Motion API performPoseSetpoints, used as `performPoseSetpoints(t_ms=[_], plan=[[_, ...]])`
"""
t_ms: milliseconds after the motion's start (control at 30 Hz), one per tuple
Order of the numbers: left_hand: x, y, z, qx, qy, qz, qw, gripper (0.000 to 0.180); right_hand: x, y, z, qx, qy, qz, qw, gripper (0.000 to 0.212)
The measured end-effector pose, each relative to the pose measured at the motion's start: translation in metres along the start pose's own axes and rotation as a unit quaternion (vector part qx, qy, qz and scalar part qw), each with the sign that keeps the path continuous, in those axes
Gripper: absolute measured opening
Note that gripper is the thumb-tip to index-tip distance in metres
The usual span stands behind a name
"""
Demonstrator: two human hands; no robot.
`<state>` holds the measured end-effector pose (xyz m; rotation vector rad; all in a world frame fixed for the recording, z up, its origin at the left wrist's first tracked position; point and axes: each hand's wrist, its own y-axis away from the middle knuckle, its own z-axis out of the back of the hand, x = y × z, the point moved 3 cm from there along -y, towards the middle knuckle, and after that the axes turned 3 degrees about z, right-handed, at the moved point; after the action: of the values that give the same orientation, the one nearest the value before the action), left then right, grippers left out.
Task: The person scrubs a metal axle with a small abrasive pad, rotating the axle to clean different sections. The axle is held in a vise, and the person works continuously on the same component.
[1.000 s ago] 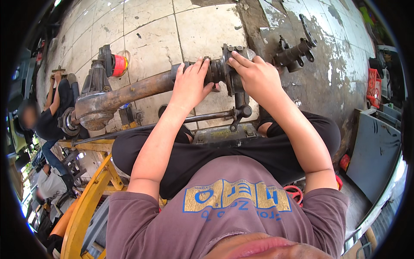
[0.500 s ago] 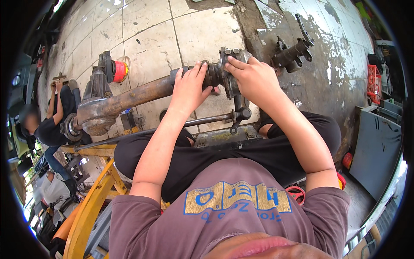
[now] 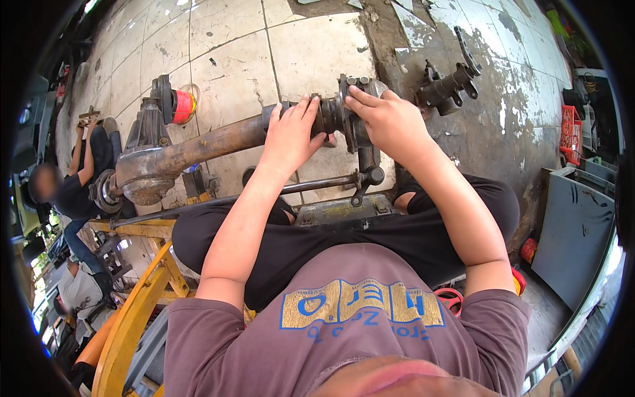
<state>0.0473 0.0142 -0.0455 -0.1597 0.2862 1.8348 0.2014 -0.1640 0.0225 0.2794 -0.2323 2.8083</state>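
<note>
Very little had changed over the last 1 second: both hands stayed at the same end of the axle housing (image 3: 211, 142), and only the fingertips of the right hand (image 3: 391, 119) seemed to have edged slightly across the flange (image 3: 352, 135). The housing had not visibly turned or slid, which suggested steadying or feeling contact rather than a shift of the part.

The left hand (image 3: 291, 135) lay open over the tube's end, fingers spread and lightly bent over its top, thumb toward the near side. The right hand's fingers reached over the flange just below 2 bolt heads; its thumb and palm side were hidden, so whether it gripped could not be told. Between the 2 hands sat a dark ring section (image 3: 327, 119). The housing ran leftward from the left hand to a bulged casing (image 3: 142, 178). A rod (image 3: 324, 182) lay nearer the body than both hands, and a dark metal part (image 3: 450, 86) stood beyond the right hand.
</note>
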Motion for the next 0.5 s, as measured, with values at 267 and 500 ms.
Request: performPoseSetpoints(t_ms=[267, 500], plan=[[-0.002, 0.002, -0.002, 0.001, -0.004, 0.004, 1.0, 0.087, -0.005, 0.0, 0.007, 0.029, 0.0, 0.009, 1.0, 0.045], [-0.002, 0.002, 0.0, 0.005, 0.006, 0.008, 1.0, 0.086, -0.002, 0.0, 0.015, 0.067, 0.033, 0.015, 0.997, 0.047]])
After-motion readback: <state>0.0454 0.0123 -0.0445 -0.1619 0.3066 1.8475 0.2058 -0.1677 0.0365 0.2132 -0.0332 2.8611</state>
